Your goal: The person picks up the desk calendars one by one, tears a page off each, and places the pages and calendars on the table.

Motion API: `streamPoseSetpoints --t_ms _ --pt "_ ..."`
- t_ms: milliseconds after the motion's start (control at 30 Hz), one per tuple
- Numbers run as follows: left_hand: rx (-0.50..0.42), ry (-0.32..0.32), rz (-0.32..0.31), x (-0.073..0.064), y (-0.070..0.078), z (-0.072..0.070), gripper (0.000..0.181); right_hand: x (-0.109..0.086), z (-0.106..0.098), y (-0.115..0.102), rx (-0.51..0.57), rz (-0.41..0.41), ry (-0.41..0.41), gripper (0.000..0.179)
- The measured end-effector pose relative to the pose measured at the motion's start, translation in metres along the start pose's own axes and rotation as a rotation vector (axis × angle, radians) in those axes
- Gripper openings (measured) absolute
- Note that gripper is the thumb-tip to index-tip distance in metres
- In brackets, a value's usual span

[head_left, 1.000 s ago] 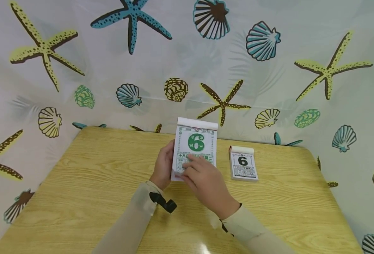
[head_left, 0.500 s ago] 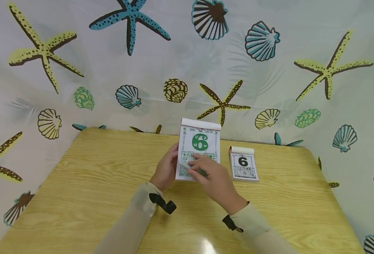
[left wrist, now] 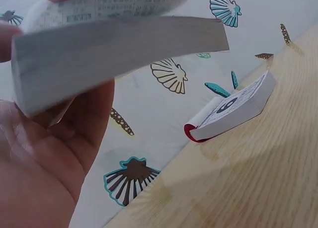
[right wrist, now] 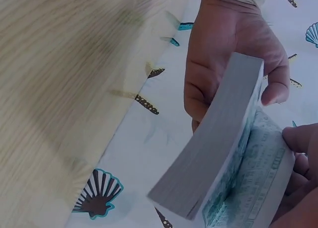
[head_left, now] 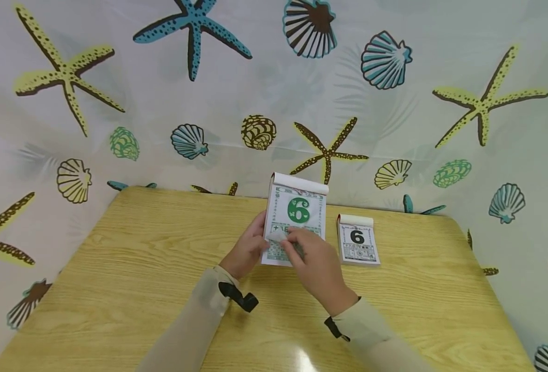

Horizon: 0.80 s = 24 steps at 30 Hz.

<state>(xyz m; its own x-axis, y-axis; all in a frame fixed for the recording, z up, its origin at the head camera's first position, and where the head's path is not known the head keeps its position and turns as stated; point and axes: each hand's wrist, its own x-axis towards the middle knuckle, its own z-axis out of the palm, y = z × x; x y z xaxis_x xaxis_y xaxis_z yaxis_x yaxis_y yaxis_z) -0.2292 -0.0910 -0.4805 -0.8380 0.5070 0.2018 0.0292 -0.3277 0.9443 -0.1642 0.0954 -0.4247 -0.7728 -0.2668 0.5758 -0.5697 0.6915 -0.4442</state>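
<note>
A thick tear-off calendar [head_left: 297, 204] with a green 6 on its front is tilted up above the table in the head view. My left hand [head_left: 245, 253] grips it from behind and along its left edge. Between the thumb and fingers of my right hand [head_left: 317, 268] the top sheet [head_left: 277, 236] is pinched near its lower left corner. In the right wrist view that sheet [right wrist: 266, 161] stands bent away from the page block [right wrist: 218, 118]. The left wrist view shows the block's bottom edge [left wrist: 114, 54] resting in my left palm [left wrist: 39, 158].
A smaller tear-off calendar [head_left: 357, 243] with a black 6 lies on the wooden table [head_left: 153, 248], right of the held one. Behind the table's far edge hangs a cloth [head_left: 236, 82] printed with starfish and shells.
The held calendar has shifted slightly right. My right fingers, earlier at the lower part of the page, now lift the top sheet's corner. My left thumb has come onto the front edge.
</note>
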Motion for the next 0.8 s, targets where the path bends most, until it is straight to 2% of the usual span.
streamPoseSetpoints --t_ms 133,200,367,467,567,700,800 --pt "0.017 -0.006 -0.005 0.000 -0.001 0.000 0.092 0.000 0.000 0.001 0.038 0.023 0.016 0.014" --pt "0.023 0.000 0.008 0.001 -0.001 0.000 0.091 0.001 0.000 0.003 0.018 -0.003 0.009 0.015" --pt "0.011 -0.024 0.035 0.002 0.000 0.000 0.089 0.000 0.002 0.010 -0.228 -0.181 -0.034 0.039" --pt "0.009 -0.031 0.038 0.002 0.001 0.001 0.093 -0.001 0.003 0.013 -0.330 -0.239 -0.037 0.055" --pt "0.000 -0.017 0.041 0.002 0.001 0.002 0.095 -0.002 0.003 0.015 -0.331 -0.277 -0.016 0.040" --pt "-0.014 0.006 0.045 0.002 0.001 0.001 0.095 0.000 0.002 0.013 -0.269 -0.322 0.048 0.011" --pt "-0.011 0.030 0.039 0.003 -0.001 0.000 0.095 0.002 0.001 0.012 -0.214 -0.325 0.095 0.011"
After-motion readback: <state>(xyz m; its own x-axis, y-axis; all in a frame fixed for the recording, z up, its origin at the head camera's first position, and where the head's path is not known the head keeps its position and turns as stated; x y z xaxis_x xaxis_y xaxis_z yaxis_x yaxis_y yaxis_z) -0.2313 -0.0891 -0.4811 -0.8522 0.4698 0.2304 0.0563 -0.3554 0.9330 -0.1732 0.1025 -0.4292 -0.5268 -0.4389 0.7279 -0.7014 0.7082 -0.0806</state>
